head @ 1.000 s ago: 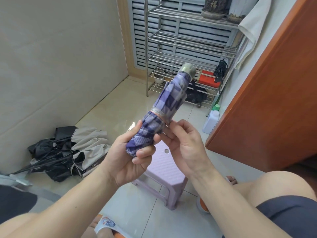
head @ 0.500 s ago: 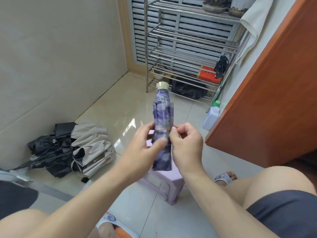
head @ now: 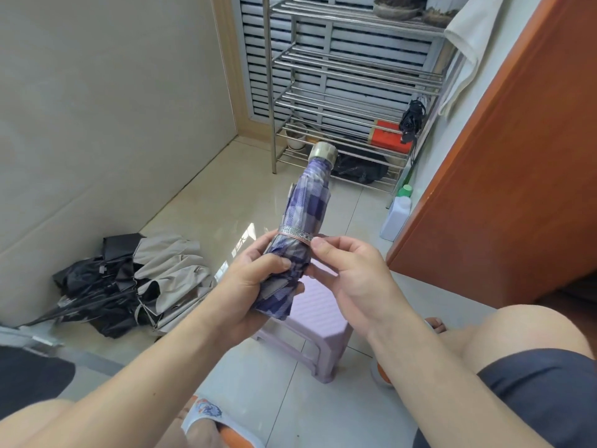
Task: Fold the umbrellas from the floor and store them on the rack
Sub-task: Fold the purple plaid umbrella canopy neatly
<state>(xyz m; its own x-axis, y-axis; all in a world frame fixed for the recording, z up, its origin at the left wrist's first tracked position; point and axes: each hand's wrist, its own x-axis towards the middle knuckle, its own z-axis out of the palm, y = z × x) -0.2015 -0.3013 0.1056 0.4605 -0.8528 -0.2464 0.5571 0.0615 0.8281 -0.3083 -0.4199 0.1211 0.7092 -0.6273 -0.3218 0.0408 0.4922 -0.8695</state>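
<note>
ok, umbrella point(head: 307, 221) has tilted back off vertical since half a second ago, cap toward the rack point(head: 355, 101). strap point(head: 295, 236) now sits closed around it. my left hand point(head: 255, 286) is wrapped round the lower end; right hand point(head: 349, 270) pinches at the strap. reads as folded, ready to shelve. black/beige umbrellas point(head: 129, 282) on the floor point(head: 210, 202) not yet folded.

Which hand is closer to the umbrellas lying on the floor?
The left hand. It grips the purple umbrella on the side toward the pile of umbrellas; the right hand touches its strap on the far side.
</note>
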